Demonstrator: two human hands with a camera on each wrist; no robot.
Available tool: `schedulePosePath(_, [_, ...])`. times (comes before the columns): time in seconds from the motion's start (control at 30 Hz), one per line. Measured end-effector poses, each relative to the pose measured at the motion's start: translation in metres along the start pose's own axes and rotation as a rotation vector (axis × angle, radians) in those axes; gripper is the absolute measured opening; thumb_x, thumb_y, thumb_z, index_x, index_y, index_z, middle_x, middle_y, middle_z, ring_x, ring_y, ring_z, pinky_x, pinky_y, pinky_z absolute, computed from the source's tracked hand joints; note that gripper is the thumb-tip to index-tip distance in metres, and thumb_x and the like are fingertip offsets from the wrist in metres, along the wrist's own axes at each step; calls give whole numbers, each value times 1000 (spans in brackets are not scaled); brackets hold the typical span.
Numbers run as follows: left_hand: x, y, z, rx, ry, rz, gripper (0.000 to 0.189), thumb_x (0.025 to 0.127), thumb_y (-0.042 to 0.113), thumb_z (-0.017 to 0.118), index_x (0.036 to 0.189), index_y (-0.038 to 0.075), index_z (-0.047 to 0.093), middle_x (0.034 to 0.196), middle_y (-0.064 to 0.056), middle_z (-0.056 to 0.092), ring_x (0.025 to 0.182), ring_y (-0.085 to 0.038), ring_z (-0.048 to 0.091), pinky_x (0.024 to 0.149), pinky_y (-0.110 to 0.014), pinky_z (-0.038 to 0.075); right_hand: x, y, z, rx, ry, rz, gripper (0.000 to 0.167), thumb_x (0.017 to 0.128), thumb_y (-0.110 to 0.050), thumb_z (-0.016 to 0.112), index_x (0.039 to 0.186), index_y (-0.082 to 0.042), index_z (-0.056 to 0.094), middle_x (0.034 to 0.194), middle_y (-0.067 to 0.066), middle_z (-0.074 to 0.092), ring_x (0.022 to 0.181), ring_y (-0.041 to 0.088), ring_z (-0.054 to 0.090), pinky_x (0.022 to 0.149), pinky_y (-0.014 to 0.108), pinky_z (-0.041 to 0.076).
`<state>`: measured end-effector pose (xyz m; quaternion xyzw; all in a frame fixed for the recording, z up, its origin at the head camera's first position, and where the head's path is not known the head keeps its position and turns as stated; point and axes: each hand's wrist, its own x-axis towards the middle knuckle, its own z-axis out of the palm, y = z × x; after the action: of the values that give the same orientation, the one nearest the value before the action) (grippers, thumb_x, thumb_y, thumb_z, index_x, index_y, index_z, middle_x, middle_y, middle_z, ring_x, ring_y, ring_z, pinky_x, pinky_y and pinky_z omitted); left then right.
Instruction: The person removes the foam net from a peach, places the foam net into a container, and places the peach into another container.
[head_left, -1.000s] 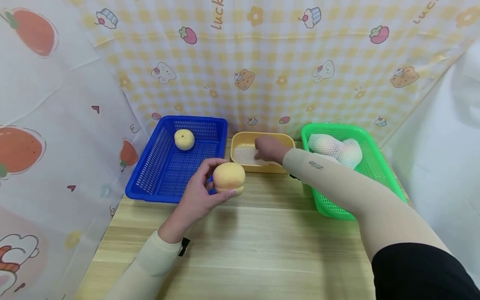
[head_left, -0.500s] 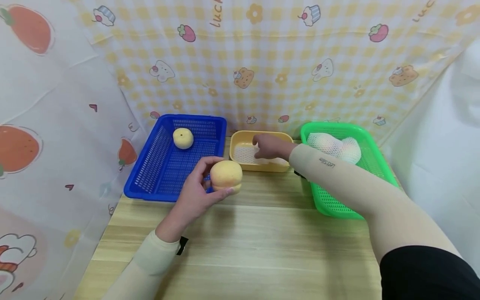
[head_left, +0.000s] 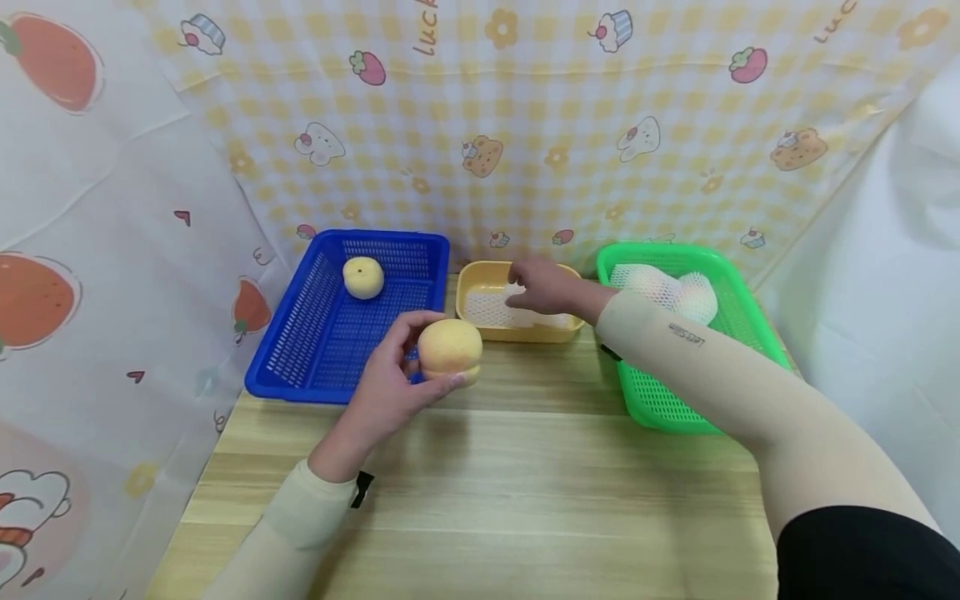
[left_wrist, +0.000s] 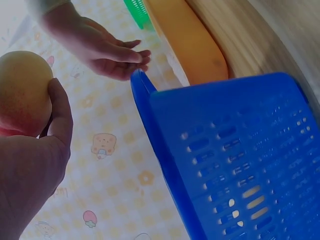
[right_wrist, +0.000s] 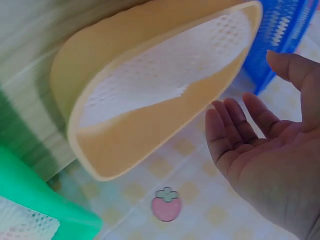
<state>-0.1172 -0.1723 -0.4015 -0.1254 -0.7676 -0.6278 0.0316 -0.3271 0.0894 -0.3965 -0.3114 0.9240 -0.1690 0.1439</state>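
Note:
My left hand (head_left: pixel 390 379) grips a yellow peach with a reddish blush (head_left: pixel 450 343), above the table in front of the blue basket. In the left wrist view the peach (left_wrist: pixel 22 92) shows against the thumb side of the hand. My right hand (head_left: pixel 551 287) hovers over a small yellow bin (head_left: pixel 521 335), its fingers apart and loosely bent with nothing between them. White foam netting (head_left: pixel 483 308) lies flat inside that bin. From the right wrist the netting (right_wrist: pixel 160 75) spreads along the bin's floor, and the right hand (right_wrist: pixel 270 150) is beside the rim.
A blue basket (head_left: pixel 300 392) on the left holds another peach (head_left: pixel 363 277). To the right, a green basket (head_left: pixel 667 421) contains several net-wrapped fruits (head_left: pixel 696 298), partly behind the right forearm. A patterned cloth (head_left: pixel 555 183) hangs behind the wooden table (head_left: pixel 525 492).
My right hand has risen out of the yellow bin and shifted slightly right, its fingers spreading apart. The left hand keeps the peach in nearly the same place.

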Motion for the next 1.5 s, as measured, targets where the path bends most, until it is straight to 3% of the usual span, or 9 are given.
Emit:
schedulePosePath(0.2, [4,-1,-5,0,11,-8,77,87,8,96,151,17,55,152,-3,58,131,-27,60,99,-32,60,-24,-22,-6,26,31,-23,43,105,-31,76,129,4,67,124,20,69,115,33,65,104,50,54])
schedulePosePath(0.33, [5,-1,-6,-2,3,-13,77,88,9,96,152,16,54,153,-3,58,132,-27,60,100,-32,59,-46,-36,-10,48,84,-46,38,104,-30,79,124,1,69,117,14,71,111,30,67,101,48,55])
schedulePosePath(0.53, [7,0,-6,3,5,-4,76,88,9,96,152,16,55,152,-3,58,129,-27,61,98,-30,59,-92,-52,-9,184,124,-96,29,102,-22,83,118,-3,70,116,12,72,111,30,68,101,49,57])
schedulePosePath(0.7, [8,-2,-5,6,2,3,76,87,8,95,152,14,55,150,-4,59,128,-26,60,98,-29,58,-131,-54,3,302,174,-85,27,101,-22,84,120,-9,69,118,3,71,113,27,69,96,51,59])
schedulePosePath(0.87, [9,-3,-1,-7,-15,9,77,87,8,95,152,14,55,150,-3,60,129,-26,60,98,-31,59,-155,-46,21,383,281,-71,24,103,-20,83,121,-12,70,118,1,72,110,22,70,94,48,61])
schedulePosePath(1.0, [11,-6,2,-14,-29,13,77,88,8,95,152,13,54,150,-2,60,129,-26,60,98,-32,59,-166,-39,32,446,333,-75,19,104,-18,81,119,-13,71,115,3,74,105,17,70,91,44,61])
schedulePosePath(1.23, [11,-6,2,2,-32,12,78,87,9,96,152,10,54,150,-2,60,128,-26,61,99,-36,60,-170,-37,43,502,341,-63,15,105,-19,80,116,-15,73,113,3,74,102,16,71,89,41,60])
schedulePosePath(1.4, [16,0,-3,94,-64,46,75,86,14,98,149,20,58,145,-1,62,126,-23,62,97,-43,61,-171,-37,49,510,313,-49,11,105,-20,80,113,-17,73,108,-3,74,102,15,70,88,42,60])
schedulePosePath(1.5, [24,10,-11,169,-92,70,75,86,16,99,149,21,58,143,-2,64,125,-23,63,95,-47,62,-171,-37,51,516,297,-51,11,105,-19,80,112,-14,74,104,-5,73,100,15,70,88,43,60])
